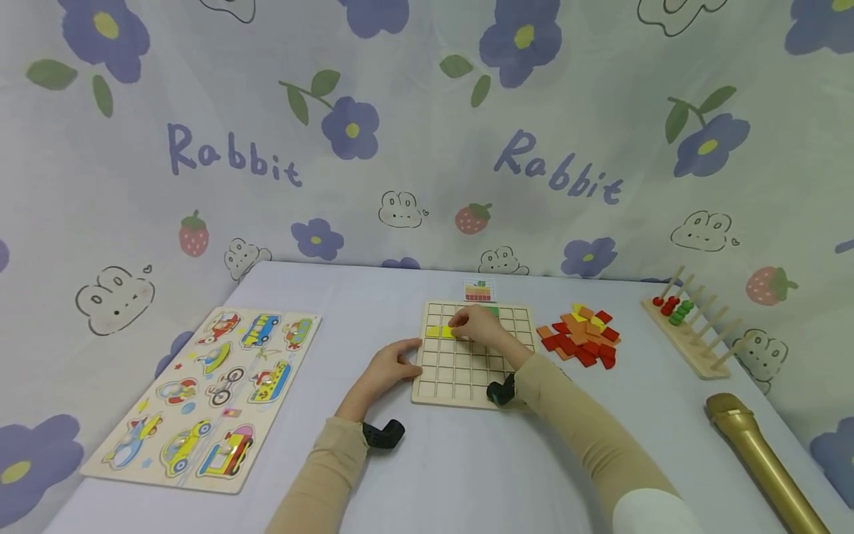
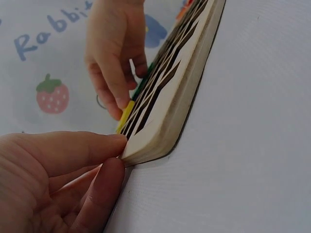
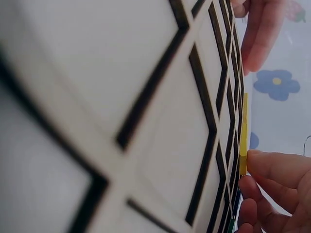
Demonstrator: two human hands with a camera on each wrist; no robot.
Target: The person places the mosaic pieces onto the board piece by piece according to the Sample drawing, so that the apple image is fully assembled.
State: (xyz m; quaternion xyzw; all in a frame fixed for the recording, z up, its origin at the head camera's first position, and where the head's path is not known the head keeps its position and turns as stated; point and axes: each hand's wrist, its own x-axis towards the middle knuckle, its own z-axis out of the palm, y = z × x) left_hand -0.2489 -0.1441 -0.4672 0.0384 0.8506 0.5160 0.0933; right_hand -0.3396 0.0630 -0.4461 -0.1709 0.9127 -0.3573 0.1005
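Note:
In the head view a wooden grid board (image 1: 445, 374) lies on the table. My right hand (image 1: 482, 326) is over its upper part, with thumb and finger pinching a yellow square tile (image 3: 243, 162) at the grid surface. Beside that tile, another yellow tile (image 1: 433, 331) sits in a cell toward the left edge. A green tile (image 1: 493, 311) shows partly behind the right hand. My left hand (image 1: 389, 366) rests against the board's left edge. In the left wrist view its forefinger (image 2: 82, 149) and thumb touch the board near a corner.
A pile of red, orange and yellow tiles (image 1: 580, 337) lies right of the board. A small picture card (image 1: 480, 290) stands behind it. A vehicle puzzle (image 1: 207, 400) is at left. A pegged bead rack (image 1: 694, 326) and a gold microphone (image 1: 767, 460) lie at right.

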